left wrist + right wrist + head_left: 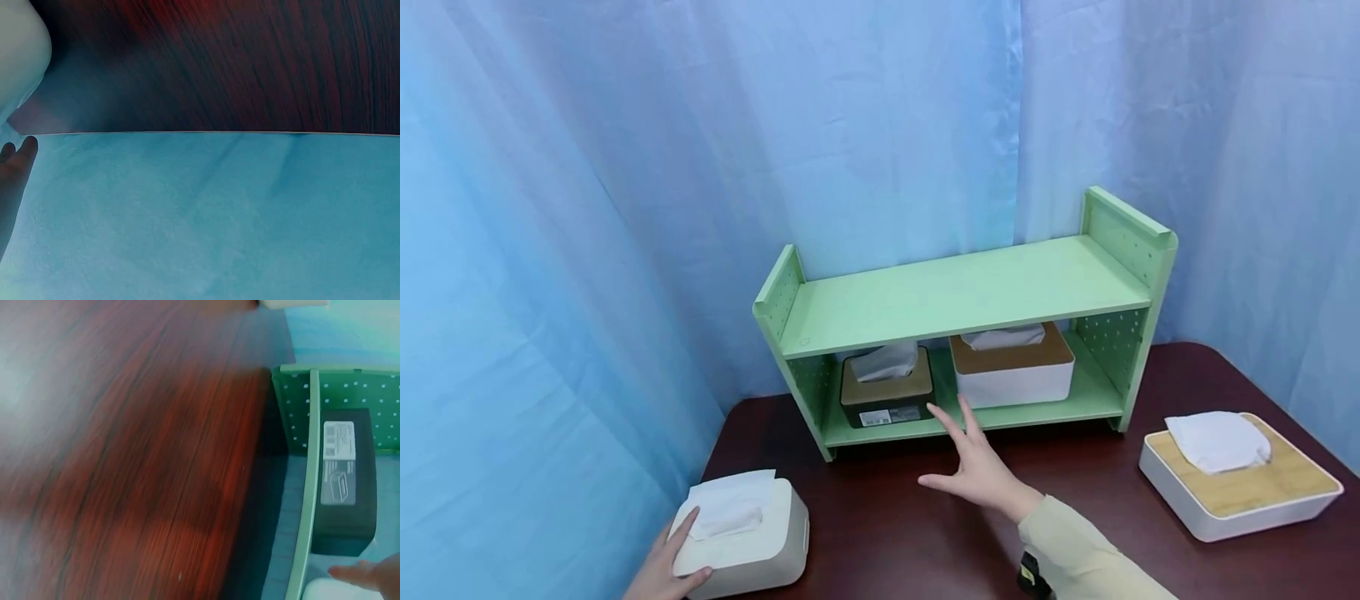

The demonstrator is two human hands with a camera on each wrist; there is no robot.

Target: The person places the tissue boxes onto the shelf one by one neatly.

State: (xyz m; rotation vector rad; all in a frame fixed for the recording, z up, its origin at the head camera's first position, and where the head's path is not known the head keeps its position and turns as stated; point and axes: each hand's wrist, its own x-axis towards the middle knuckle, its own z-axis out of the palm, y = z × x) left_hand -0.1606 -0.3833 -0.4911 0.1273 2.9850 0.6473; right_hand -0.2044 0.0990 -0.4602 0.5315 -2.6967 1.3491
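Observation:
At the table's front left stands a cream-white tissue box [775, 575] with a white tissue [730, 504] sticking out of its top. My left hand [666, 562] lies along its left side, thumb and fingers spread apart; in the left wrist view only the fingertips [25, 150] show. My right hand [981, 471] reaches toward the green shelf [940, 292], fingers spread and nothing held. On the lower level sit a black tissue box [887, 392] with a brown lid and a white tissue box [1015, 379] with a wooden lid. The right wrist view shows the black box's label [339, 440].
A wide white tissue box [1240, 521] with a bamboo lid rests at the right of the dark red-brown table [917, 533]. Raised green side panels [1131, 246] bound the shelf. Blue curtains [880, 125] hang behind and beside the table.

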